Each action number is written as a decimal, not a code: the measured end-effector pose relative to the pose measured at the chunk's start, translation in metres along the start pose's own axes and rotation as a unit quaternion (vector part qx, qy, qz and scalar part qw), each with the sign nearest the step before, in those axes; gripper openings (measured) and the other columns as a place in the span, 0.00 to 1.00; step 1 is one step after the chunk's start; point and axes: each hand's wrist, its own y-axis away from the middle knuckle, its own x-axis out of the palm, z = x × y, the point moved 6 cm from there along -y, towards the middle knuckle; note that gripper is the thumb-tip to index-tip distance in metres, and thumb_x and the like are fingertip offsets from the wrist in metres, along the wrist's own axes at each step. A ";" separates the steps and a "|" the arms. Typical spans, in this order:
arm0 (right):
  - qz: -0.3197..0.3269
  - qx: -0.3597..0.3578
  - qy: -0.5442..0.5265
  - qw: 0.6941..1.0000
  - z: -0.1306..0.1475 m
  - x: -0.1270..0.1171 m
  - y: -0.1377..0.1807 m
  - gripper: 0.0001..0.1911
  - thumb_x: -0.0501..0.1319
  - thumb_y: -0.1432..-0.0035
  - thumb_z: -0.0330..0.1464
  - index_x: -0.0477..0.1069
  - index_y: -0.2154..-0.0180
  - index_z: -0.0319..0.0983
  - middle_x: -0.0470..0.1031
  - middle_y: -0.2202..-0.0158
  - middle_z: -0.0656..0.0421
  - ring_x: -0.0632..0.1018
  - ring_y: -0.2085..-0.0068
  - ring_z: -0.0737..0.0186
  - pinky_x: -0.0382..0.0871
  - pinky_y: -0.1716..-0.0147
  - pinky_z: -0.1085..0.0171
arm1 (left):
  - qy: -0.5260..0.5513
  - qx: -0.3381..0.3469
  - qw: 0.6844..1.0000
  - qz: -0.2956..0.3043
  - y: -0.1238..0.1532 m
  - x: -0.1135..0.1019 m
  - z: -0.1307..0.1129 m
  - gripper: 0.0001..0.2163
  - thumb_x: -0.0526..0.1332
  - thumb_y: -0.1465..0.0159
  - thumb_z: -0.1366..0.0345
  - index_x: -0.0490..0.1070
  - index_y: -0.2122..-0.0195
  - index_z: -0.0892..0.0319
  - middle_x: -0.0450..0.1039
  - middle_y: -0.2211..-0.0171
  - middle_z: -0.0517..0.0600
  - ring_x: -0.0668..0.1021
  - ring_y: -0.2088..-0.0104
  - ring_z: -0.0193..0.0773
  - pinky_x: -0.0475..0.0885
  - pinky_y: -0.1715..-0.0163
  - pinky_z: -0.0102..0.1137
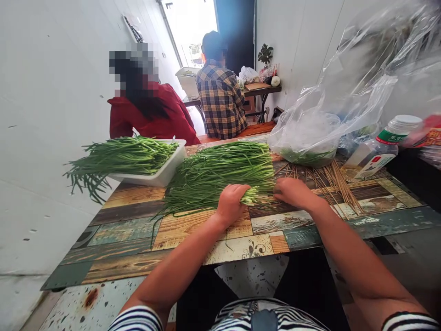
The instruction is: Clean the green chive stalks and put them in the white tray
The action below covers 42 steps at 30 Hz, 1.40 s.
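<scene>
A wide pile of green garlic chives [223, 165] lies across the table, its pale cut ends toward the right. At the pile's near edge my left hand [233, 202] is closed round a small bunch of chives [251, 196], whose whitish ends stick out past the thumb. My right hand [292, 192] is just right of the pile's ends, fingers curled together; whatever they pinch is hidden. Beyond it, thin wooden skewers [339, 186] lie fanned out on the table.
A white tray [168, 168] heaped with chives stands at the left. A clear plastic bag [306, 138] holding greens and a plastic bottle [382, 147] stand at the right. Two people, one in a red top [151, 115], one in a plaid shirt [218, 99], sit beyond the patchwork-patterned table [131, 236].
</scene>
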 end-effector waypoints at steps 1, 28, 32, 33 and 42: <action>-0.013 -0.004 -0.018 1.000 -0.001 -0.001 0.000 0.08 0.59 0.43 0.31 0.76 0.71 0.38 0.76 0.67 0.55 0.75 0.66 0.62 0.57 0.72 0.66 | 0.005 -0.003 1.000 -0.006 0.000 0.000 0.001 0.13 0.56 0.44 0.73 0.72 0.58 0.59 0.77 0.61 0.54 0.77 0.61 0.42 0.70 0.60 0.35; -0.166 -0.114 -0.350 0.915 0.032 -0.022 0.000 0.05 0.60 0.47 0.29 0.72 0.74 0.37 0.69 0.76 0.61 0.68 0.74 0.69 0.59 0.74 0.69 | 0.079 0.014 0.991 0.105 -0.004 0.008 -0.008 0.12 0.55 0.42 0.73 0.73 0.59 0.59 0.78 0.64 0.51 0.76 0.61 0.41 0.67 0.58 0.36; -0.157 -0.111 -0.349 0.917 0.023 -0.018 0.000 0.06 0.61 0.45 0.32 0.74 0.73 0.38 0.72 0.74 0.60 0.71 0.71 0.67 0.61 0.70 0.67 | 0.055 0.023 0.992 0.115 -0.004 0.009 -0.008 0.13 0.56 0.45 0.74 0.72 0.59 0.60 0.78 0.62 0.52 0.77 0.60 0.42 0.68 0.58 0.36; -0.158 -0.102 -0.349 0.918 0.018 -0.018 0.000 0.07 0.61 0.44 0.33 0.75 0.72 0.38 0.73 0.73 0.59 0.72 0.70 0.66 0.62 0.69 0.67 | 0.047 0.019 0.993 0.110 -0.005 0.007 -0.008 0.13 0.56 0.45 0.74 0.72 0.59 0.60 0.78 0.62 0.52 0.77 0.61 0.42 0.68 0.58 0.37; -0.095 0.042 -0.154 0.983 -0.017 -0.007 -0.005 0.11 0.63 0.46 0.36 0.74 0.76 0.38 0.75 0.76 0.57 0.72 0.73 0.64 0.57 0.73 0.66 | 0.082 -0.042 0.995 -0.043 0.000 -0.008 0.012 0.10 0.56 0.40 0.70 0.71 0.58 0.57 0.77 0.61 0.50 0.76 0.61 0.38 0.70 0.58 0.32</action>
